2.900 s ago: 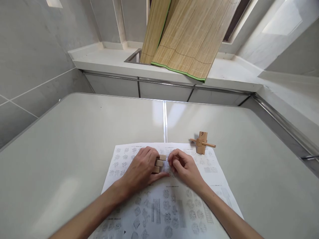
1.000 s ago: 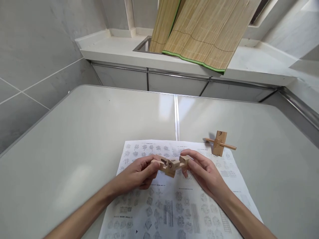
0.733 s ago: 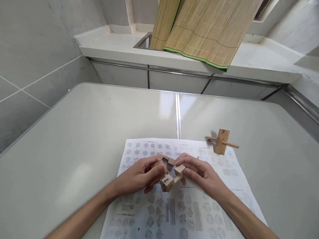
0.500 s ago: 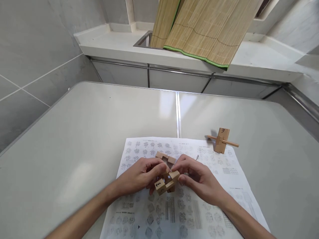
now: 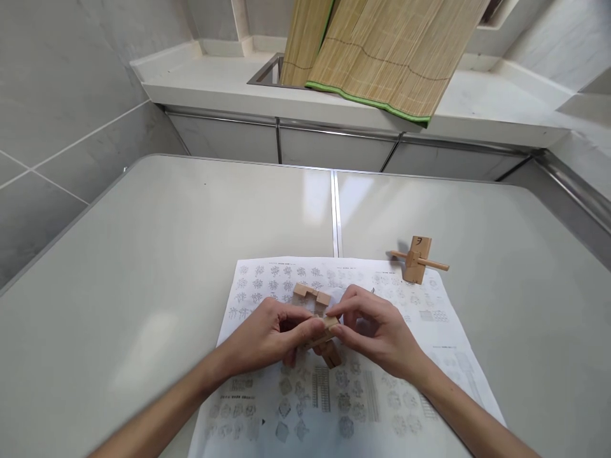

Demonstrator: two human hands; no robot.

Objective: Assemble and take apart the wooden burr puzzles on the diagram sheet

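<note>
**Pinching the upper block [image 5: 330, 323] from both sides**

I am bringing the fingers of my left hand [image 5: 270, 336] and right hand [image 5: 382, 331] closer together. Half a second ago the face marked 3 was showing and a gap was opening between the parts; now my left thumb is covering much of the wood, and the mark is no longer showing. I judge that I am steadying the pair from both sides; whether the two parts are locking together, I cannot tell.

The fingers of both hands are standing narrow, holding the upper block: my left ones are gripping its near-left part, my right ones are pinching its right end. I am keeping it just above the printed sheet [image 5: 453, 324], near the middle of the picture.

Its long axis is running slantwise, from near my left thumb away to the right. A lower block [image 5: 331, 355] is showing underneath it, pointing towards me and a little right, so the two are lying roughly crosswise.

Just beyond my fingers, the notched block [image 5: 300, 290] is staying on the sheet, its long axis running mostly left to right, its notch facing me. The wooden cross [image 5: 416, 259] is still lying at the sheet's far right corner, partly over the table [image 5: 214, 216].
</note>
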